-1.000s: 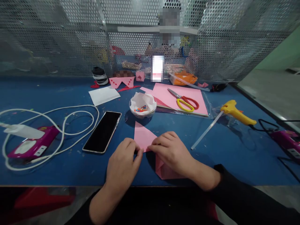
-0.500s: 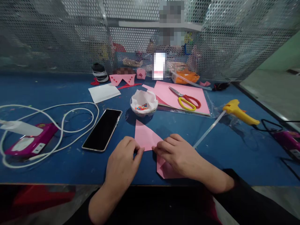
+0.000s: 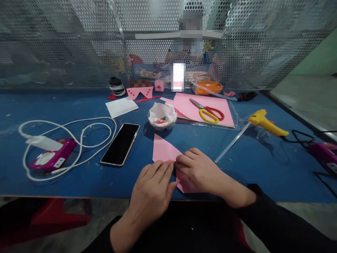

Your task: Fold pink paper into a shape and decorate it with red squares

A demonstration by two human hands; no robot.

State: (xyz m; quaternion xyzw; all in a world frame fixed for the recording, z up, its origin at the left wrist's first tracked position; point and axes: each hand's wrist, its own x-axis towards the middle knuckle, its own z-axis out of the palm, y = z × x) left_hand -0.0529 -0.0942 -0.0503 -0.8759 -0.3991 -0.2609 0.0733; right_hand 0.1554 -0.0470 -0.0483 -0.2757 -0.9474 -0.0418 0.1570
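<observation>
A folded sheet of pink paper (image 3: pixel 165 150) lies near the table's front edge, one pointed flap to the far left and a folded part (image 3: pixel 187 183) at the near right. My left hand (image 3: pixel 154 186) is closed on the paper's near edge, its fingers side by side and the thumb toward the fold. Right beside it, my right hand (image 3: pixel 198 170) is closed with bent fingers on the paper between the two parts. The fingertips of both hands almost meet, and the hands cover the middle of the sheet.
Nearby are a phone (image 3: pixel 121 144), a lined bowl (image 3: pixel 162 117) of small coloured bits, scissors (image 3: pixel 207 111) on pink sheets (image 3: pixel 223 112), and a yellow glue gun (image 3: pixel 267 123) with its glue stick. A white cable (image 3: pixel 81 149) loops around a purple power strip (image 3: pixel 54 154) at left.
My left hand has moved right along the paper's edge to meet my right hand. The right hand stays about where it was. The whole view has shifted slightly.
</observation>
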